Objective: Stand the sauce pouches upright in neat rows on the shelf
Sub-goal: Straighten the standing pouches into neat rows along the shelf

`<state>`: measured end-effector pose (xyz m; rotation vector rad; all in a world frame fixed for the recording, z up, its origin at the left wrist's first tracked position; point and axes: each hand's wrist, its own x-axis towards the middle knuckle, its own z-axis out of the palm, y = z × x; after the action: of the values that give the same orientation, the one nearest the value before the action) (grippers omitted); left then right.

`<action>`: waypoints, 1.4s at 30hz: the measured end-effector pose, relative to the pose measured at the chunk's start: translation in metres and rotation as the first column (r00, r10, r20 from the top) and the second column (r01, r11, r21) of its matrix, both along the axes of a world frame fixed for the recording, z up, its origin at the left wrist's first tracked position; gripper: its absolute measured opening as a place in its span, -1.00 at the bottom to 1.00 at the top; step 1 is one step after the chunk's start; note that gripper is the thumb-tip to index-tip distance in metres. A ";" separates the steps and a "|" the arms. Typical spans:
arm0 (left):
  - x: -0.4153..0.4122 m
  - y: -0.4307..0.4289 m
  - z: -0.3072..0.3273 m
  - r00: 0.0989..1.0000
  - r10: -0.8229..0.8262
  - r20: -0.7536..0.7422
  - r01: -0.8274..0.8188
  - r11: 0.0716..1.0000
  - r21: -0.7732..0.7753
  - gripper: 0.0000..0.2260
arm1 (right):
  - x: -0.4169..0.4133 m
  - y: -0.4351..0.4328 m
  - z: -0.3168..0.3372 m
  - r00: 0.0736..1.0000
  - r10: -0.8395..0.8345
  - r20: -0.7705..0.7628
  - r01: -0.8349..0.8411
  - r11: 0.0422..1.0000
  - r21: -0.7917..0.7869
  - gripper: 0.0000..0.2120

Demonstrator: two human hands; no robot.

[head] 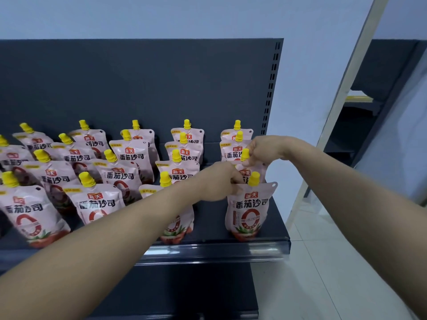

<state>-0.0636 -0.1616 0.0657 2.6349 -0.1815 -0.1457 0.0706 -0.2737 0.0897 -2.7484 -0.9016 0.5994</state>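
Observation:
Several pink sauce pouches with yellow caps stand upright in rows on the dark shelf (276, 218). In the rightmost row, the front pouch (249, 211) stands near the shelf's front edge. My left hand (217, 181) pinches that pouch's top left corner. Directly behind it stands a second pouch (258, 168), mostly hidden. My right hand (263, 148) pinches the second pouch at its top, by the yellow cap (245, 154). Two more pouches stand further back in this row.
The shelf's dark back panel (138, 88) rises behind the rows, with a slotted upright (271, 86) at its right end. A clear price rail (219, 249) runs along the front edge. To the right are tiled floor (323, 262) and another dark shelf unit (381, 88).

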 end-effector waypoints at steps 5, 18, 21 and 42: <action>-0.004 0.008 0.014 0.996 0.024 -0.090 -0.029 0.999 -0.045 -0.54 | 0.001 0.000 0.001 1.000 0.002 -0.020 -0.002 1.000 0.029 -0.63; 0.011 0.032 0.038 0.943 0.291 0.160 -0.276 0.955 -0.107 -0.78 | 0.040 0.006 0.020 0.983 -0.120 0.137 0.089 0.972 0.216 -0.64; 0.015 0.037 0.039 0.941 0.303 0.152 -0.292 0.952 -0.090 -0.78 | 0.051 0.018 0.005 0.987 -0.095 0.127 0.068 0.976 0.206 -0.62; 0.021 0.033 0.033 0.946 0.301 0.117 -0.305 0.952 0.015 -0.75 | 0.067 0.032 -0.006 0.999 -0.039 0.008 0.037 0.992 0.123 -0.66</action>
<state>-0.0423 -0.1290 0.0987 2.6670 0.1919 0.1064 0.1377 -0.2421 0.0839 -2.6544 -0.8564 0.5062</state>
